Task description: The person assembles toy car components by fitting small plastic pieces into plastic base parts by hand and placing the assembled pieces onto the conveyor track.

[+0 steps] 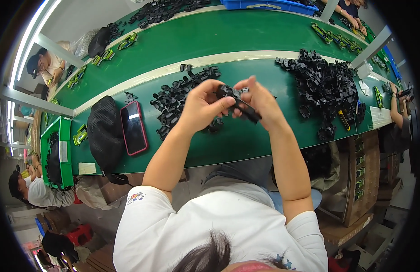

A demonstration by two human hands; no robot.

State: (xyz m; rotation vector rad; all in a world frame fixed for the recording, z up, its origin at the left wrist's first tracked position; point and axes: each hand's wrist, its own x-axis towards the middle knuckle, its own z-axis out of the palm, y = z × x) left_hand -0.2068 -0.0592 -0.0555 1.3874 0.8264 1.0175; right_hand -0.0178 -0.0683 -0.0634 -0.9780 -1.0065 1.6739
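Observation:
Above the green bench, my left hand (198, 109) pinches a dark, elongated black plastic part (250, 113) between thumb and fingers. My right hand (264, 103) is curled at the other side of this part, its thumb raised and its fingers against the part. Those fingertips are partly hidden, and a small greyish piece near them is too small to make out. Behind and left of my hands lies a loose pile of small black plastic parts (170, 102). A bigger heap of black plastic pieces (325, 84) rises to the right.
A phone (134, 128) with a pink case lies beside a black mesh bag (105, 131) on the left. Further left stands a green crate (66, 149). A yellow-and-black tool (344, 120) rests by the right heap. Other people work around the benches; green-and-black assemblies (128, 41) sit on the far surface.

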